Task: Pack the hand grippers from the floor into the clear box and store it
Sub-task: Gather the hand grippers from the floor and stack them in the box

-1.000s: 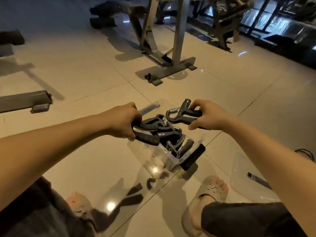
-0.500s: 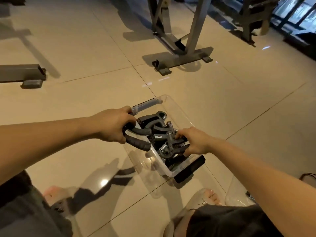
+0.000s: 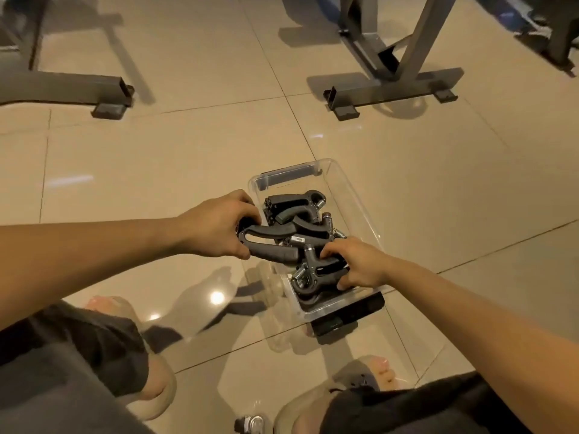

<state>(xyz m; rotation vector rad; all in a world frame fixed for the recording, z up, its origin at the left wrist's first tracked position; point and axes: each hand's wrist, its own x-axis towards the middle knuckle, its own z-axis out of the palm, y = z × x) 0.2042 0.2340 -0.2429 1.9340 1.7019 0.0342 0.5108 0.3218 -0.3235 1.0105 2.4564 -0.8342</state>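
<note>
Head view, edges and room: the clear box (image 3: 354,195) sits on the tiled floor (image 3: 156,167), lid off. Its far end is bare behind the pile. Open tile lies on both sides, and two grey machine feet (image 3: 391,89) stand well apart beyond it.
Box ends: a black latch (image 3: 347,314) hangs at the near end, and another shows at the far rim.
Writing: a small pale label (image 3: 297,239) shows on one gripper, too small to read.
Box axis: the long side runs away from the person, with the far end leaning left.
Hand grippers (image 3: 297,205): piled inside the box, crossing each other.
Left hand (image 3: 216,225): its fingers curl round a black gripper (image 3: 269,245) at the box's left rim. This gripper lies crosswise, handles pointing right.
Right hand (image 3: 360,263): its fingers close on a spring gripper (image 3: 319,270) at the near end inside the box, spring end to the left.
</note>
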